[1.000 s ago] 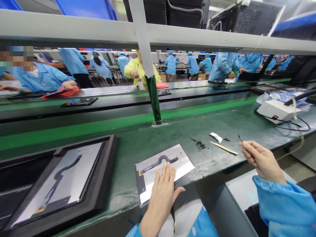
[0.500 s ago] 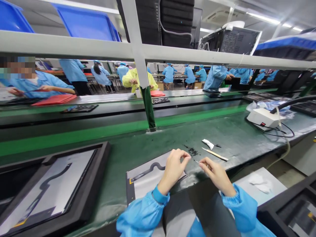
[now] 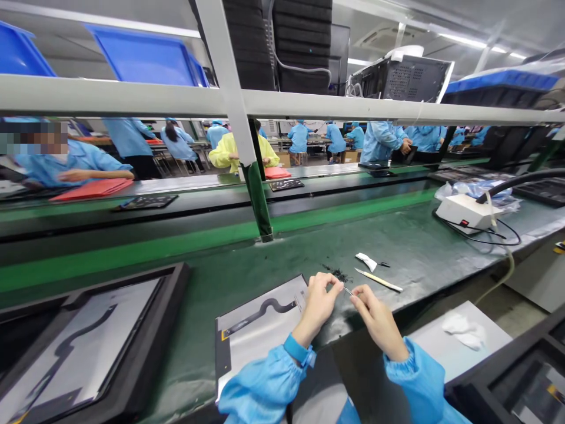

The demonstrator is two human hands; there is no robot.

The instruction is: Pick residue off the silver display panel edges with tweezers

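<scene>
My left hand (image 3: 320,303) and my right hand (image 3: 373,315) meet above the near edge of the green bench (image 3: 410,241), both in pinches. Between their fingertips runs a thin small strip (image 3: 348,290), too small to name. Under my left hand lies a flat silver panel (image 3: 258,330) with a black flex cable across it. Just beyond the hands are a heap of small dark scraps (image 3: 338,273), a thin pale stick (image 3: 378,281) and a crumpled white bit (image 3: 366,261).
A black tray (image 3: 132,359) holding another silver panel sits at the left. A white box with cables (image 3: 465,211) stands at the right. A green post (image 3: 258,200) rises from the bench. People in blue coats work across the conveyor.
My left hand lifted off the panel and my right hand came in from the right; they now pinch the thin strip together. The view has shifted slightly since half a second ago.
</scene>
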